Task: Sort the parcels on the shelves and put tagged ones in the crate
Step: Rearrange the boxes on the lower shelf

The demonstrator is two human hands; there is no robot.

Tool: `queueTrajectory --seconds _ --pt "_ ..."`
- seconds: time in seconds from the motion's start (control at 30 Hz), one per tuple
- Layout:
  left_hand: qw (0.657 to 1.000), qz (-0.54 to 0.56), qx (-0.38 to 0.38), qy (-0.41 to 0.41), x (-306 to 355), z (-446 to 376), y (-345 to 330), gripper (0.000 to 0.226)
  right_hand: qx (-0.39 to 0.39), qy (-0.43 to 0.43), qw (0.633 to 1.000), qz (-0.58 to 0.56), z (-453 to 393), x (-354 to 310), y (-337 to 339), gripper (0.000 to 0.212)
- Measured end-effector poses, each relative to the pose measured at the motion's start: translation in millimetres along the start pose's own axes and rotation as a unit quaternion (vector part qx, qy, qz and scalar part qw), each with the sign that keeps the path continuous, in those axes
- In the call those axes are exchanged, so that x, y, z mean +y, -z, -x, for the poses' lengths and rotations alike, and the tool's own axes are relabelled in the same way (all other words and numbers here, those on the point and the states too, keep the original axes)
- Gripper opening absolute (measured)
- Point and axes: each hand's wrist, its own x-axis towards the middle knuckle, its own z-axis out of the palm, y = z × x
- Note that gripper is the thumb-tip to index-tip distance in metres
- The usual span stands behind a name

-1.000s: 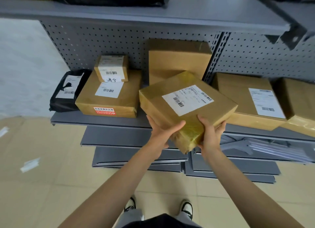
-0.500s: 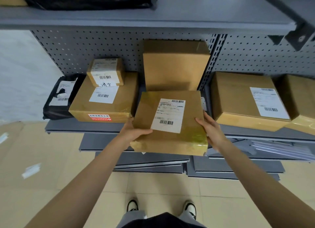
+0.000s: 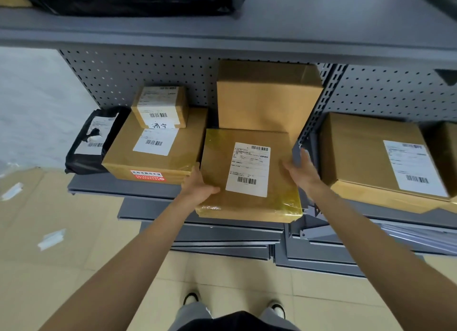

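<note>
Two grey metal shelves (image 3: pixel 321 21) run across a perforated grey back panel (image 3: pixel 148 71); the lower shelf (image 3: pixel 118 186) carries most of the parcels. Largest is the plain brown cardboard box (image 3: pixel 267 95) standing upright against the back panel near the slotted grey upright post (image 3: pixel 319 108). Toward the right end of that shelf lies a broad flat brown cardboard box with a white label (image 3: pixel 371 152), its front edge overhanging the shelf's front edge. Toward the left end sits a wide brown cardboard box with a white label and a red sticker (image 3: pixel 153 157), and on its back left corner rests a small brown cardboard box with a barcode label (image 3: pixel 160 105). Just beside it, at the shelf's left end, lies a black plastic mailer bag with a torn white label (image 3: pixel 94 140).

In the middle, in front of the upright box, lies the flat brown cardboard parcel wrapped in yellowish tape (image 3: pixel 249 177), white barcode label up, its near part jutting past the shelf's front edge. The left hand (image 3: pixel 197 187) has a curled grip on the parcel's near left corner, thumb on top. The right hand (image 3: pixel 303 172) is blurred, its fingers straight and resting along the parcel's right edge.

Grey metal panels (image 3: pixel 321 256) lie stacked on the tiled floor (image 3: pixel 61 231) below.
</note>
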Motion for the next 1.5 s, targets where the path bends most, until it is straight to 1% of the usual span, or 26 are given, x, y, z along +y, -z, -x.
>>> queueTrajectory --seconds 0.07,0.1,0.13,0.2,0.23,0.27,0.33,0.4,0.5,0.57,0.73,0.87,0.97,1.0,1.03,1.1,1.13,1.17,1.23,1.27,1.3,1.33,1.4,1.43,1.47,1.5 --pt "1.000 -0.012 0.017 0.002 15 -7 8 0.079 0.070 0.021 0.997 -0.032 -12 -26 12 0.078" --pt "0.999 -0.046 0.022 0.008 23 -10 13 0.080 0.094 0.029 0.994 -0.039 -18 -42 20 0.083" --pt "0.993 -0.113 0.024 0.016 32 -13 19 0.081 0.110 0.033 0.992 -0.047 -25 -58 29 0.085" --pt "0.965 -0.258 0.051 0.018 48 -18 28 0.082 0.120 0.037 0.990 -0.070 -37 -84 46 0.087" --pt "0.955 -0.289 0.065 0.010 58 -21 32 0.081 0.117 0.034 0.989 -0.082 -42 -95 52 0.088" --pt "0.955 -0.287 0.071 -0.007 68 -24 34 0.080 0.110 0.034 0.989 -0.089 -46 -103 57 0.089" --pt "0.974 -0.208 0.073 -0.062 93 -31 36 0.076 0.080 0.038 0.991 -0.102 -53 -114 62 0.088" --pt "0.984 -0.110 0.085 -0.112 116 -40 32 0.080 0.056 0.043 0.992 -0.109 -56 -118 58 0.082" --pt "0.985 0.007 0.072 -0.154 140 -52 21 0.090 0.070 0.052 0.992 -0.092 -58 -113 46 0.066" --pt "0.982 0.062 0.055 -0.168 147 -58 14 0.092 0.079 0.056 0.990 -0.106 -57 -108 41 0.064" --pt "0.976 0.164 0.043 -0.139 148 -62 7 0.090 0.070 0.043 0.984 -0.160 -49 -101 41 0.062" --pt "0.954 0.254 0.025 -0.157 149 -48 15 0.076 0.075 0.063 0.970 -0.224 -32 -101 46 0.056" --pt "0.932 0.315 0.019 -0.176 145 -28 21 0.060 0.089 0.070 0.949 -0.295 -12 -96 50 0.052" --pt "0.924 0.337 0.019 -0.181 141 -21 22 0.060 0.090 0.073 0.943 -0.312 -4 -92 51 0.051" --pt "0.914 0.360 0.016 -0.185 136 -15 24 0.063 0.088 0.074 0.938 -0.325 5 -88 51 0.055" --pt "0.896 0.404 0.018 -0.183 122 -1 26 0.067 0.087 0.073 0.933 -0.340 25 -80 50 0.075" --pt "0.888 0.424 0.026 -0.176 113 6 27 0.067 0.094 0.074 0.930 -0.347 34 -75 50 0.079" --pt "0.879 0.445 0.039 -0.167 103 13 26 0.065 0.101 0.077 0.925 -0.358 41 -70 50 0.075" --pt "0.871 0.463 0.065 -0.149 84 22 24 0.060 0.113 0.082 0.917 -0.373 53 -60 48 0.059" --pt "0.873 0.462 0.072 -0.137 75 26 22 0.063 0.118 0.072 0.918 -0.372 57 -54 46 0.053" --pt "0.878 0.454 0.078 -0.126 67 29 20 0.067 0.123 0.057 0.920 -0.368 62 -48 45 0.053" --pt "0.886 0.440 0.085 -0.119 60 32 18 0.067 0.125 0.038 0.923 -0.363 65 -41 44 0.060" --pt "0.906 0.402 0.089 -0.102 46 36 14 0.053 0.124 -0.006 0.928 -0.351 69 -28 40 0.083" --pt "0.915 0.384 0.084 -0.089 39 38 11 0.047 0.123 -0.026 0.931 -0.342 72 -24 37 0.091" --pt "0.922 0.372 0.078 -0.072 35 40 10 0.046 0.122 -0.037 0.934 -0.334 74 -20 34 0.091" --pt "0.925 0.368 0.069 -0.057 30 41 9 0.049 0.120 -0.040 0.936 -0.329 77 -16 31 0.081"
